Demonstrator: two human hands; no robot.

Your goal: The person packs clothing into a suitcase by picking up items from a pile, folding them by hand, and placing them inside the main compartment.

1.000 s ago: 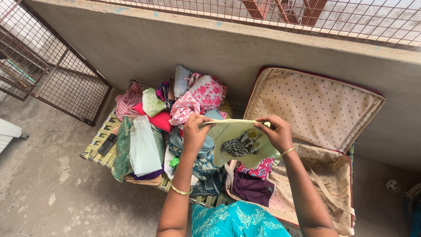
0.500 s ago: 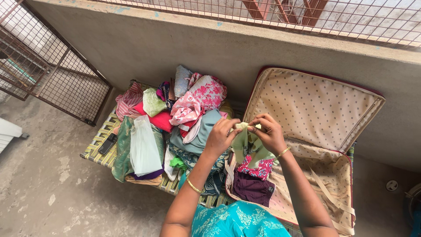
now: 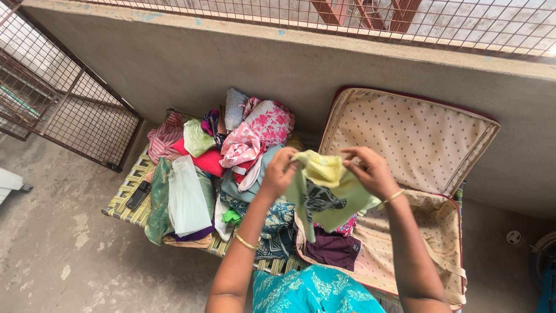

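Note:
Both my hands hold up a small pale yellow garment (image 3: 324,194) with a dark print on its front. My left hand (image 3: 279,171) pinches its left top edge and my right hand (image 3: 370,169) grips the right top edge. The cloth hangs folded between them, above the near left corner of an open suitcase (image 3: 417,139) with a dotted beige lining. Inside the suitcase lie a pink floral piece (image 3: 347,226) and a dark maroon garment (image 3: 331,248).
A heap of mixed clothes (image 3: 243,145) covers a woven cot (image 3: 124,200) to the left, with a white plastic bag (image 3: 186,197) and a dark phone (image 3: 139,195) on it. A concrete parapet wall (image 3: 231,64) runs behind; a mesh gate (image 3: 58,98) stands left.
My hands came together, bringing the garment's top corners to meet, then parted again; the cloth now hangs doubled between them. The view shifted slightly.

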